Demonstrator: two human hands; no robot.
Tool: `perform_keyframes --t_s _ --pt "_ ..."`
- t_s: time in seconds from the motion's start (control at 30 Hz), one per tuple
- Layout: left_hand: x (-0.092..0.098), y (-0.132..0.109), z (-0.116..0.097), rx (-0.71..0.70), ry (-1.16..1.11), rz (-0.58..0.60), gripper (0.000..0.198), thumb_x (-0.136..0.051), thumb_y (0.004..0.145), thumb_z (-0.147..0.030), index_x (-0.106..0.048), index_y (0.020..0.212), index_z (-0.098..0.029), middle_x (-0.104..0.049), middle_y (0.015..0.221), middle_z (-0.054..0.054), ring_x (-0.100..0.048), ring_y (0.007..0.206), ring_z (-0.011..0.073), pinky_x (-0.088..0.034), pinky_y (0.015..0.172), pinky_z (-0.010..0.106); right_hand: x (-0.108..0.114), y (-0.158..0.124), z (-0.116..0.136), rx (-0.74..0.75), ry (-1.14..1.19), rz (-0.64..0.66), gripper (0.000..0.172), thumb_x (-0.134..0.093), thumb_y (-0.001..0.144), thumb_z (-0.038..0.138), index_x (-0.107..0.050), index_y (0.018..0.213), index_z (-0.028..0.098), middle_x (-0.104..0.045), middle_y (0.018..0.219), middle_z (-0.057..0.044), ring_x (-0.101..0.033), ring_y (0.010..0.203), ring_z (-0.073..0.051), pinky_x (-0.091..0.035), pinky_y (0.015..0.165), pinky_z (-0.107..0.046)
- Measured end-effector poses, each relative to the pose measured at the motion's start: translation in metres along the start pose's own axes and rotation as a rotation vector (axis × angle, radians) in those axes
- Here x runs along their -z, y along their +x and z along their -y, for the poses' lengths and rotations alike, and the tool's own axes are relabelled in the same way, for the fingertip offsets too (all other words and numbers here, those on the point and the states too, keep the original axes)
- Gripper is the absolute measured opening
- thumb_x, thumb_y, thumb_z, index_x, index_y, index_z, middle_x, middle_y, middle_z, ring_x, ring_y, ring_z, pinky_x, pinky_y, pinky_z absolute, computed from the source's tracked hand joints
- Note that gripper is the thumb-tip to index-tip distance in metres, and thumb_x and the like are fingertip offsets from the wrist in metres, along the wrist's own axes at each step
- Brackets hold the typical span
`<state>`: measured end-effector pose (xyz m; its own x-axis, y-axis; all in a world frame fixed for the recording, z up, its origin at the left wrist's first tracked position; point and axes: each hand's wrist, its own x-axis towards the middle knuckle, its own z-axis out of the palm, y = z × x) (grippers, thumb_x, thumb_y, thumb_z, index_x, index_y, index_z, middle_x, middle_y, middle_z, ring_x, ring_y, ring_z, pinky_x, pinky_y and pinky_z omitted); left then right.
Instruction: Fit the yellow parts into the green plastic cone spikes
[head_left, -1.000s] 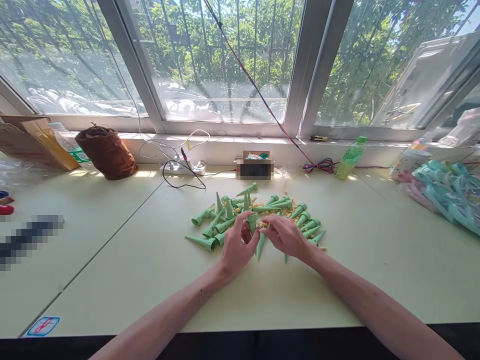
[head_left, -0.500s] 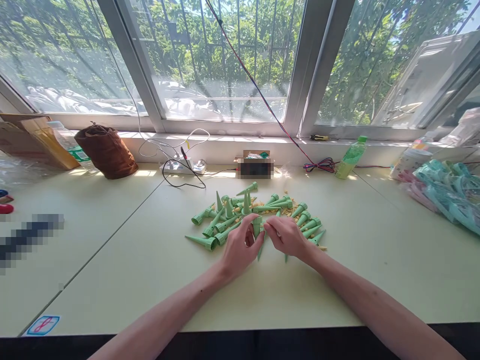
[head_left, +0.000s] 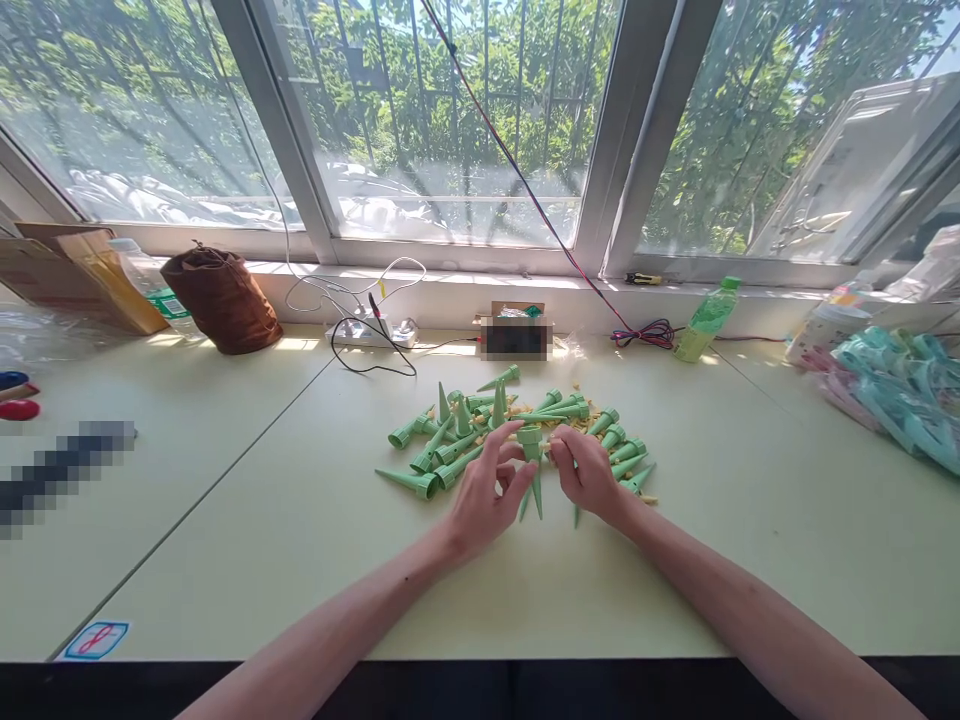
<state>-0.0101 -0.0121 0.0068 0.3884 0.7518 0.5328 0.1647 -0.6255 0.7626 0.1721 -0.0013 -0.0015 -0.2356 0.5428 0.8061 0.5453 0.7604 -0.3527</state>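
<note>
Sunlit bench — loose green spikes leftmost, then your left hand gripping one spike behind the front edge's middle, a tan peg alongside, pinched by your right hand — seated? Can't tell; plenty lie loose.

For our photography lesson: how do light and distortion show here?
Head view: haze whitens the lower window glass; sunlight streaks the table by the brown drawstring bag; window frames lean, suggesting lens distortion; the green spike in the left hand reads clearly, the tan piece by the right hand barely.
</note>
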Motion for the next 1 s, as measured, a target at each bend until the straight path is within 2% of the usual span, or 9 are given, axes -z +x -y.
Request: perform_keyframes --t_s 0.2,0.4,0.53,0.67,0.8,0.9,1.0 --pt "0.0000 -0.0017 0.0035 0.007 0.032 0.035 0.038 -0.049 0.096 -0.025 -0.038 0.132 -0.024 -0.060 0.083 -0.002 -0.043 0.047 0.0037 -0.038 0.048 0.017 -0.0008 -0.0010 -0.0005 0.008 0.005 0.015 0.025 -0.032 0.102 0.023 -0.042 0.080 0.022 -0.044 0.063 0.003 -0.036 0.051 -0.012 -0.030 0.052 -0.025" --pt "-0.0001 -0.0016 0.0064 -0.071 0.135 0.011 0.030 -0.051 0.095 -0.025 -0.046 0.124 -0.022 -0.052 0.065 -0.006 -0.046 0.048 0.0056 -0.038 0.048 0.016 -0.0011 -0.0009 -0.0013 -0.020 0.001 0.061 0.030 -0.031 0.103 0.024 -0.035 0.073 0.022 -0.037 0.059 0.005 -0.032 0.048 -0.011 -0.027 0.051 -0.026" --pt "-0.0004 -0.0023 0.0063 -0.137 0.170 -0.009 0.027 -0.052 0.095 -0.024 -0.049 0.122 -0.021 -0.059 0.074 -0.002 -0.049 0.051 0.0053 -0.038 0.047 0.016 -0.0012 -0.0004 -0.0011 -0.017 -0.028 0.061 0.034 -0.030 0.103 0.025 -0.027 0.070 0.023 -0.028 0.056 0.007 -0.022 0.047 -0.010 -0.022 0.049 -0.026" --pt "-0.0020 -0.0030 0.0071 -0.093 0.113 -0.005 0.037 -0.051 0.095 -0.023 -0.041 0.131 -0.024 -0.060 0.085 -0.001 -0.048 0.048 0.0026 -0.041 0.048 0.015 -0.0011 0.0001 -0.0006 0.010 -0.032 0.031 0.034 -0.031 0.103 0.023 -0.026 0.069 0.023 -0.026 0.056 0.006 -0.020 0.048 -0.011 -0.021 0.049 -0.027" --pt "-0.0020 -0.0009 0.0072 -0.043 0.036 -0.057 0.039 -0.054 0.094 -0.025 -0.036 0.129 -0.026 -0.057 0.098 0.001 -0.050 0.047 0.0009 -0.042 0.047 0.015 -0.0008 -0.0006 0.0000 0.010 0.001 -0.054 0.030 -0.033 0.102 0.020 -0.031 0.072 0.023 -0.031 0.059 0.005 -0.024 0.049 -0.011 -0.022 0.050 -0.027" --pt "-0.0011 0.0009 0.0067 -0.047 0.072 -0.056 0.029 -0.056 0.093 -0.025 -0.042 0.119 -0.023 -0.055 0.089 -0.002 -0.048 0.047 0.0015 -0.040 0.047 0.015 -0.0003 -0.0010 0.0005 0.008 0.054 -0.067 0.027 -0.032 0.102 0.019 -0.036 0.076 0.022 -0.038 0.062 0.003 -0.032 0.051 -0.011 -0.025 0.051 -0.026" --pt "-0.0005 0.0012 0.0055 -0.055 0.136 -0.021 0.019 -0.056 0.093 -0.024 -0.049 0.110 -0.021 -0.054 0.080 -0.004 -0.047 0.050 0.0033 -0.039 0.049 0.015 0.0001 -0.0008 0.0014 0.037 0.061 -0.023 0.025 -0.033 0.102 0.019 -0.039 0.078 0.022 -0.040 0.063 0.003 -0.033 0.051 -0.011 -0.027 0.052 -0.026"
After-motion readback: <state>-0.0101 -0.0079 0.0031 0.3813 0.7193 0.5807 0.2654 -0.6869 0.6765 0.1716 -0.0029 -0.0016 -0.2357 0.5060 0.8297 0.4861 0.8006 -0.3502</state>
